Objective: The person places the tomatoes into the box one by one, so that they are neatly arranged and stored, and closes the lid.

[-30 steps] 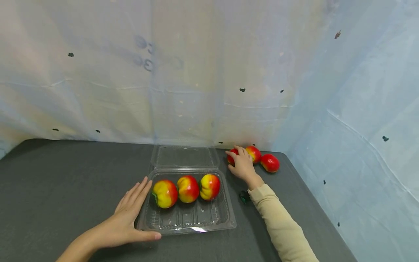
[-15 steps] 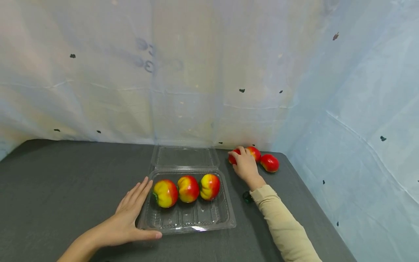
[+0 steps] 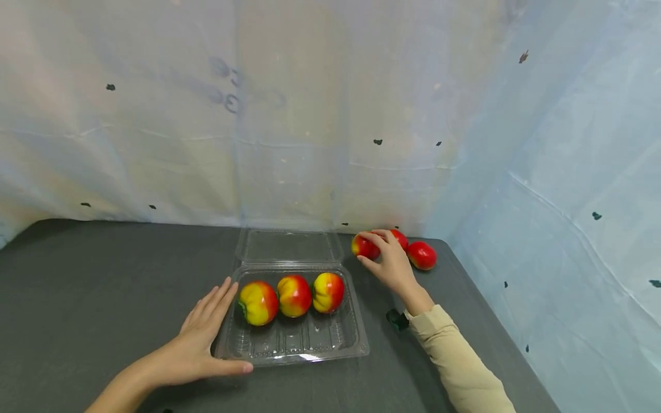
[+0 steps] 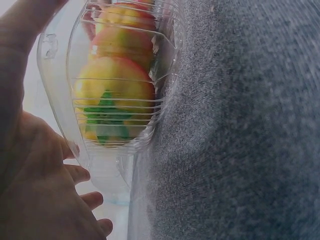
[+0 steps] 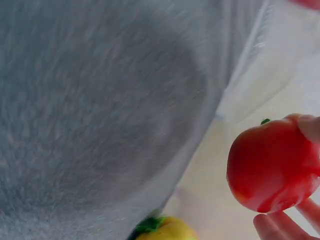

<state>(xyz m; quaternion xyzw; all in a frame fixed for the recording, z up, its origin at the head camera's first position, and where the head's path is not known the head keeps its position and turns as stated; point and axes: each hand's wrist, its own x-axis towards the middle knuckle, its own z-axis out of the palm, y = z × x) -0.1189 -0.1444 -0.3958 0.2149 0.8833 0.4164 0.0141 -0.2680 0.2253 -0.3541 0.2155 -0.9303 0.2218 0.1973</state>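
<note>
A clear plastic clamshell box [image 3: 356, 351] stands on the dark table with its lid folded back. Along its far half sit three lobed red-and-yellow fruits [image 3: 295, 296], one with a green leafy stem end in the left wrist view. My left hand [image 3: 193, 341] rests by the box's left side, fingers straight along the wall, thumb stretched across the front left corner. At the back right, my right hand [image 3: 391, 265] holds a similar red fruit [image 5: 272, 165] between thumb and fingers. The right wrist view shows it with space between it and the table.
Beyond my right hand, a second fruit [image 3: 400, 239] is partly hidden by the fingers, with a red fruit [image 3: 422, 256] to its right. A small dark green object [image 3: 396, 319] lies by my right sleeve. Pale plastic sheeting [image 3: 299, 143] hangs behind and on the right.
My right hand closes on the leftmost loose fruit, which has turned and now shows its yellow side. It has moved slightly left. The left hand and the box stay put.
</note>
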